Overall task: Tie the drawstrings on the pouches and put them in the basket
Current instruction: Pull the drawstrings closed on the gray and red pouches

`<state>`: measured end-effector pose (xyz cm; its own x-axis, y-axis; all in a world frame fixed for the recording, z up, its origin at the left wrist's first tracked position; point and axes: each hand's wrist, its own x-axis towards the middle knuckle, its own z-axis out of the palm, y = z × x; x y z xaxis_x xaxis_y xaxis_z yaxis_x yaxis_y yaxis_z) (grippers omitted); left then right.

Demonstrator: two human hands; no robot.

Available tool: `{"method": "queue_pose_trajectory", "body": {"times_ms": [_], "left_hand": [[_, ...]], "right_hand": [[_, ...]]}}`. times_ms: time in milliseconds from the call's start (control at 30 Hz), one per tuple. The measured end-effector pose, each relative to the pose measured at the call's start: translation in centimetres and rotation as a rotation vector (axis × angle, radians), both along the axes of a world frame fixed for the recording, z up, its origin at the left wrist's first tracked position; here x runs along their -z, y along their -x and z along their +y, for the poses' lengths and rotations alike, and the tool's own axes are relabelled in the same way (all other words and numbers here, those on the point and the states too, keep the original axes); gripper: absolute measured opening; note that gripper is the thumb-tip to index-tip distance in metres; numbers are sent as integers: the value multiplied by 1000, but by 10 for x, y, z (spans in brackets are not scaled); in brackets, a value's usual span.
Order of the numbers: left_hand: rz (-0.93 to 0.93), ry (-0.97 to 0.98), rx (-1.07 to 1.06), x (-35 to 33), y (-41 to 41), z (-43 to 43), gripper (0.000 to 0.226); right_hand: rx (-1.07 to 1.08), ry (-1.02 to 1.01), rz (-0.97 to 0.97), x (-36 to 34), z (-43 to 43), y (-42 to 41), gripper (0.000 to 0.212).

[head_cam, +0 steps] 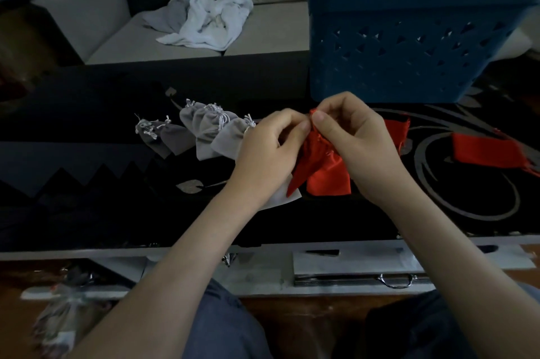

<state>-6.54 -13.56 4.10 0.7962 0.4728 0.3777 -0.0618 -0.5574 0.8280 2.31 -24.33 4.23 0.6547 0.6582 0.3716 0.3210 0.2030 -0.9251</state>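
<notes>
Pale upholstered sofa at the rear, carrying a crumpled white cloth. In front of it stands a glossy black counter with a silver swirl pattern, which bears all the task items.

Blue perforated plastic basket stands at the far right of the counter, just behind the hands. Its inside is hidden from this angle, so whether any pouches lie in it cannot be told.

Cluster of small grey fabric pouches lies left of centre on the counter. Their necks are gathered and white cords show at the tops, which suggests they are tied, though the knots are too small to confirm. None has reached the basket.

Loose red fabric pouch lies flat at the right of the counter, apparently untied. A further red piece shows behind the right wrist.

Red satin drawstring pouch is held at centre, just above the counter, its body hanging below the hands.

Left hand and right hand meet at its mouth. The fingers of both are curled and pinch the gathered top, consistent with drawing or knotting the cord.

Judged progress: tying is partly done, and this pouch is in hand. The loose red pouches remain, and every visible pouch awaits transfer.
</notes>
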Motion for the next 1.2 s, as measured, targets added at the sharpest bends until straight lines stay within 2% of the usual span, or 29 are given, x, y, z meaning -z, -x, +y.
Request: {"method": "queue_pose_trajectory", "body": {"times_ms": [300, 467, 633, 767, 933, 1033, 1133, 1200], "left_hand": [[-5, 131, 100, -2, 2, -3, 13], [-94, 470, 171, -1, -2, -3, 7], [-171, 622, 164, -3, 0, 2, 5], [-215, 637, 135, -5, 0, 4, 10], [-235, 683, 156, -6, 2, 1, 12], [-223, 598, 169, -4, 1, 1, 14], [-170, 467, 146, -4, 1, 2, 16], [-132, 433, 111, -4, 0, 3, 15]], "right_hand": [[6, 39, -24, -2, -1, -3, 10], [-114, 41, 8, -2, -2, -1, 8], [-142, 114, -11, -6, -5, -7, 12], [-220, 197, -11, -8, -8, -12, 12], [-197, 303, -126, -11, -8, -14, 12], [-119, 385, -188, -11, -10, -20, 10], [-40, 488, -353, -10, -10, -22, 17], [2, 550, -395, -7, -11, -25, 21]]}}
